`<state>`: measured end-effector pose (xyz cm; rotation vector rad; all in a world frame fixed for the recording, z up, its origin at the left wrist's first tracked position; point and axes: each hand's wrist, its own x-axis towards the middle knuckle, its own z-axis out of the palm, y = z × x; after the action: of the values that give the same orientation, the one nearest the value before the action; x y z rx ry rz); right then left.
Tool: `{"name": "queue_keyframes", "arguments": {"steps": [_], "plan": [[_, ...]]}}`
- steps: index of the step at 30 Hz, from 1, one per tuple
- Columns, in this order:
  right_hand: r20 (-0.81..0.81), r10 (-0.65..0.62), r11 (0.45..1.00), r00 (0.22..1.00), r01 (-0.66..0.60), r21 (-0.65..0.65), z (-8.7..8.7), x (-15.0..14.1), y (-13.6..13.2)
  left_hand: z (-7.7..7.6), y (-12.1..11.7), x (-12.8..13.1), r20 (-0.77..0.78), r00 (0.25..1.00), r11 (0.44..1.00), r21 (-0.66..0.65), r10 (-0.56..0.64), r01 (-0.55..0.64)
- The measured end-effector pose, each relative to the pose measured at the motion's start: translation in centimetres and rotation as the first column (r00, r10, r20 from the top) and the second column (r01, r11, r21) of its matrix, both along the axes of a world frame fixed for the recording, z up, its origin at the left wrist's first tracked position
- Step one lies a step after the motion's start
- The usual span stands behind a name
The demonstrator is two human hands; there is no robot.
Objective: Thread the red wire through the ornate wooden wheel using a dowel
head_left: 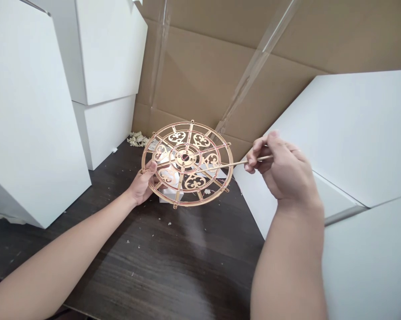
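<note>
A round gold openwork disc [185, 158] with spokes, rings and scroll cut-outs is held up tilted above the dark table. Gripping its left rim is my left hand [145, 183], thumb on top and fingers underneath. My right hand [282, 166] pinches a thin light wooden stick [232, 165] that points left. The stick's tip lies over the disc's openwork, right of the hub; I cannot tell whether it touches. Behind the disc, partly hidden by it, a small white box-like object [170, 195] stands on the table.
Tall white boxes [110, 49] stand on the left, and more white boxes [363, 133] fill the right. A taped cardboard wall [200, 62] closes the back. Pale shavings [137, 139] and small scraps lie on the dark wooden table [173, 266].
</note>
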<state>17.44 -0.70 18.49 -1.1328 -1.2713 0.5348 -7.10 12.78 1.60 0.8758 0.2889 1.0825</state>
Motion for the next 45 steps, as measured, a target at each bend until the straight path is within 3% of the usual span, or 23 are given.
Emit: {"name": "queue_keyframes", "arguments": {"steps": [27,35,40,45], "plan": [[-0.102,-0.008,0.999,0.995,0.012,0.042,-0.4,0.7,0.9,0.2,0.0,0.0,-0.017,1.0,1.0,-0.029,0.009,-0.01],[-0.092,-0.073,0.997,0.993,0.076,0.023,-0.1,0.5,0.7,0.3,-0.2,0.1,-0.006,1.0,1.0,-0.019,0.008,-0.008],[-0.229,-0.129,0.991,0.965,0.131,-0.006,-0.4,1.0,1.4,0.5,-0.2,0.0,0.0,1.0,0.999,-0.037,0.03,-0.03],[-0.431,-0.173,0.984,0.886,0.177,-0.031,0.1,0.7,1.4,0.5,-0.1,0.0,-0.004,0.999,0.999,-0.034,0.041,-0.041]]}}
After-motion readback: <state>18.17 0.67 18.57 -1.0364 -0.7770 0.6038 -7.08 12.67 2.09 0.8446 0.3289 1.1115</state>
